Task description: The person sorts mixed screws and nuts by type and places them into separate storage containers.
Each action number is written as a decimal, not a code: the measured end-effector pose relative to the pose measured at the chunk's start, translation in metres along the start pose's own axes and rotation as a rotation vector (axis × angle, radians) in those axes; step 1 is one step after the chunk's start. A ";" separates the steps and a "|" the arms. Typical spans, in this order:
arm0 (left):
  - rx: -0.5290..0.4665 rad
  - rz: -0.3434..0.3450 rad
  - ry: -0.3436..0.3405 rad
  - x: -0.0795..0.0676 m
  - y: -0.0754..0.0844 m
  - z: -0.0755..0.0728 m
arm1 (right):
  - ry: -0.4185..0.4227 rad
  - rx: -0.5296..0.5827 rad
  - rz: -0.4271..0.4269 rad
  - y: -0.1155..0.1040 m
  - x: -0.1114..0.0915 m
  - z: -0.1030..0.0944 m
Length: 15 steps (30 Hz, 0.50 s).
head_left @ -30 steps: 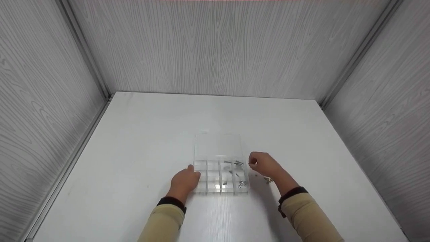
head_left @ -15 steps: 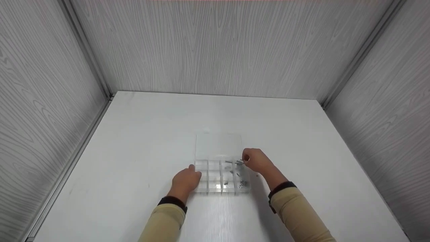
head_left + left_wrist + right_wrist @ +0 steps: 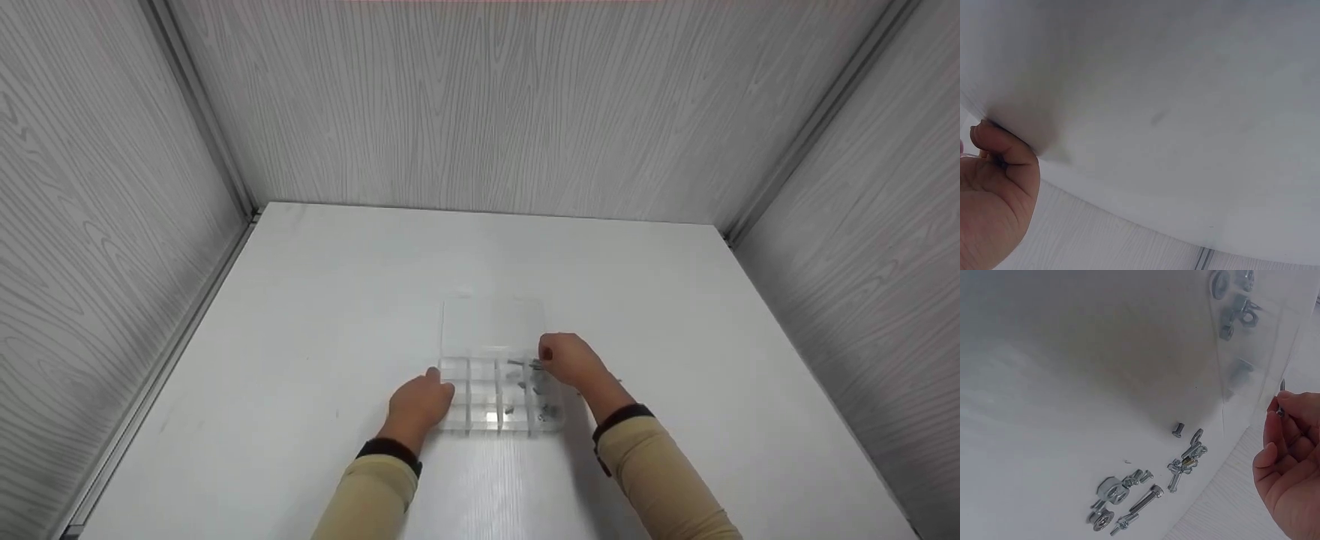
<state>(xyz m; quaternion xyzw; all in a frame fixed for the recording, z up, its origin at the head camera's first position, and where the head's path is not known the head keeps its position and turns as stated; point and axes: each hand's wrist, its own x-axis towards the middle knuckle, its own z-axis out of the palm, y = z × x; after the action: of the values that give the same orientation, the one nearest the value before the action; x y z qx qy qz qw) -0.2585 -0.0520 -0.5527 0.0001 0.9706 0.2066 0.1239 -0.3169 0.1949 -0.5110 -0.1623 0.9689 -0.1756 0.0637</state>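
Note:
A clear plastic compartment box lies on the white table with its lid folded back flat. My left hand grips the box's left wall, thumb over the rim; in the left wrist view that hand is curled at the thin clear edge. Over the back right compartment is my right hand. The right wrist view shows this hand pinching a small pointed screw between thumb and fingertips. Metal screws, nuts and other small pieces lie in the box's right-hand compartments.
Loose bolts, nuts and other screws lie on the table right of the box, mostly hidden behind the right forearm in the head view. Wood-grain panels stand round the table's back and sides.
My right hand has moved left from beside the box to over its back right compartment, then barely shifted. My left hand keeps its grip on the box.

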 end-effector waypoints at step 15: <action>0.022 0.020 0.019 -0.001 -0.001 0.000 | 0.008 -0.046 -0.041 0.001 -0.004 -0.002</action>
<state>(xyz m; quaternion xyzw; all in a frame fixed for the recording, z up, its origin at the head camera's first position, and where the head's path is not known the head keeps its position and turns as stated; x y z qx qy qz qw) -0.2576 -0.0528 -0.5531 0.0091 0.9738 0.1972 0.1128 -0.3135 0.1977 -0.5088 -0.1831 0.9694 -0.1550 0.0526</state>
